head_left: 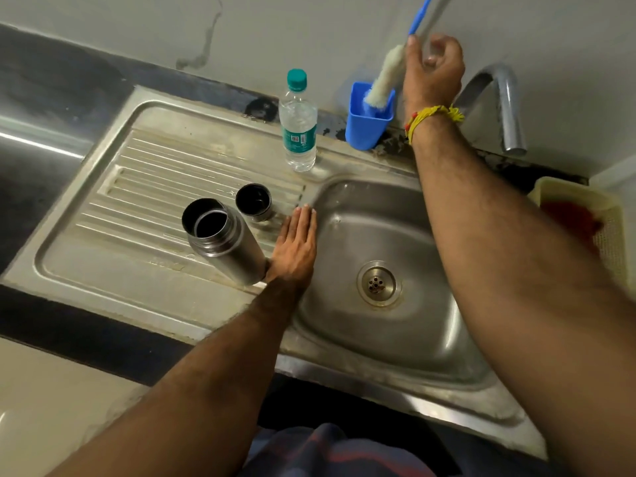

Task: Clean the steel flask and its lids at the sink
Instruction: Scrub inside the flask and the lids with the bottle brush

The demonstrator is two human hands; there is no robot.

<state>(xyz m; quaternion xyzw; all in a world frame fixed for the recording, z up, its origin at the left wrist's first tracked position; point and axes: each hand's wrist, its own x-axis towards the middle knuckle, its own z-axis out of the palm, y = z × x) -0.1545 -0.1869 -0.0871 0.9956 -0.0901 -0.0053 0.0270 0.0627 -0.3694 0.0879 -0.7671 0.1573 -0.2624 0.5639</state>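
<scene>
The open steel flask (220,239) stands upright on the sink's drainboard (137,187), its mouth facing up. Just behind it to the right, a steel lid cup (253,202) sits open side up. My left hand (296,242) rests flat on the drainboard right of the flask, fingers straight, its thumb side close against the flask's base. My right hand (433,68) is raised at the back wall and grips the blue handle of a bottle brush (385,80). The brush's white bristles dip into a blue holder cup (368,127). No other lid is visible.
A clear water bottle (298,125) with a green cap stands at the back of the drainboard. The sink basin (395,218) with its drain (378,283) lies under my right forearm. The tap (499,98) curves over the back right. A yellow basket (612,228) holding something red sits far right.
</scene>
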